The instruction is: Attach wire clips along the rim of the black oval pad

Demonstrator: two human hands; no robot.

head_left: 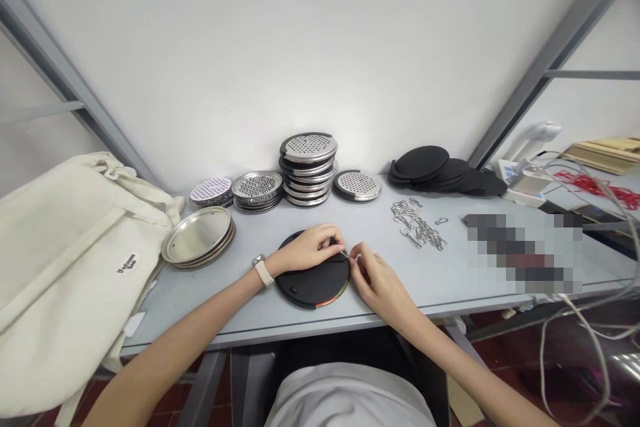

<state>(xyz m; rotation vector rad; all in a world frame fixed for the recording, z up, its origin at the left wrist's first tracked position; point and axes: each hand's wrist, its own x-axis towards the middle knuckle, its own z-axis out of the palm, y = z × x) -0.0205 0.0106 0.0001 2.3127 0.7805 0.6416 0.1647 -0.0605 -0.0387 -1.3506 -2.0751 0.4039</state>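
A black round disc (313, 288) lies on the table in front of me, with a strip of red, yellow and green along its near right edge. My left hand (311, 251) rests across its top, fingers bent and closed at the far right edge. A small silvery metal clip (345, 254) shows at that edge, between the two hands. My right hand (376, 278) pinches it between thumb and forefinger. Part of the clip is hidden by fingertips. To the right lies a loose heap of similar metal clips (424, 232).
Along the wall stand a tall stack of round metal graters (309, 147), a lower grater stack (257, 184), a single grater (358, 185) and black discs (423, 163). Plain metal discs (197, 235) lie left, beside a cream bag (75, 247). White cables (545, 347) hang at the right.
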